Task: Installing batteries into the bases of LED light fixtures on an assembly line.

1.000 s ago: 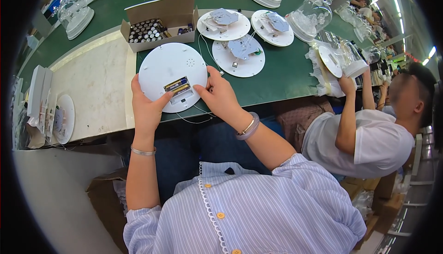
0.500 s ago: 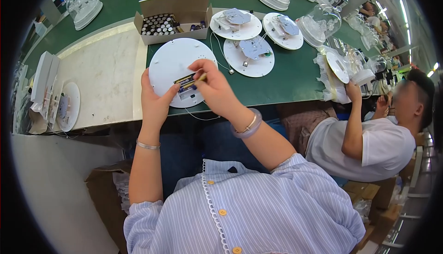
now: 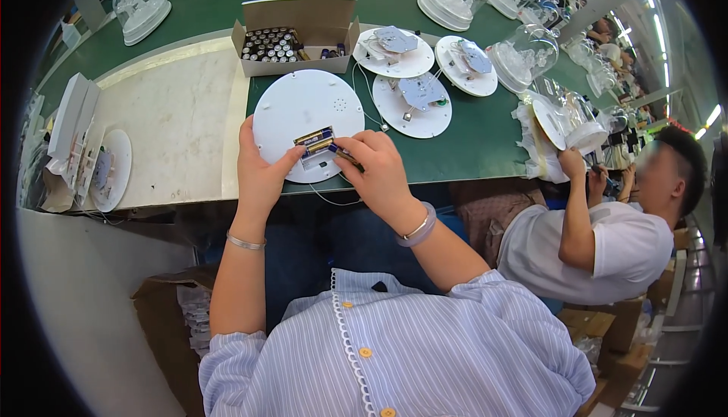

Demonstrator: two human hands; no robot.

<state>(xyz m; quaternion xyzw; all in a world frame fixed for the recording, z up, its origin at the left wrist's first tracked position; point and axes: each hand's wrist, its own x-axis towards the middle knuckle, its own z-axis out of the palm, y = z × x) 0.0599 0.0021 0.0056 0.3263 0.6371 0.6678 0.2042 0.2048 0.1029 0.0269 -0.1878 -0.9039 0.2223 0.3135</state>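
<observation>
My left hand [image 3: 263,173] is closed on the left edge of a round white plastic base [image 3: 297,106], which lies tilted toward me at the table's near edge. Its thumb rests beside the open battery compartment. Two dark-and-gold batteries [image 3: 314,139] lie side by side in there, and a bare part of the compartment shows below them. Between the thumb and fingers of my right hand [image 3: 381,170] is another battery [image 3: 347,157], held at the compartment's right end. A thin white cable [image 3: 331,202] hangs from under the base.
Behind the base stands an open cardboard box [image 3: 297,67] of upright batteries. Several white discs [image 3: 421,123] with circuit boards lie to its right, with wires. Clear domes [image 3: 523,57] stand farther back. At right a co-worker [image 3: 599,242] handles another disc. A pale board [image 3: 174,129] covers the left.
My right hand has moved slightly right and down, and the battery in it now sits lower at the compartment. Two batteries in the compartment show more plainly. My left hand still holds the base.
</observation>
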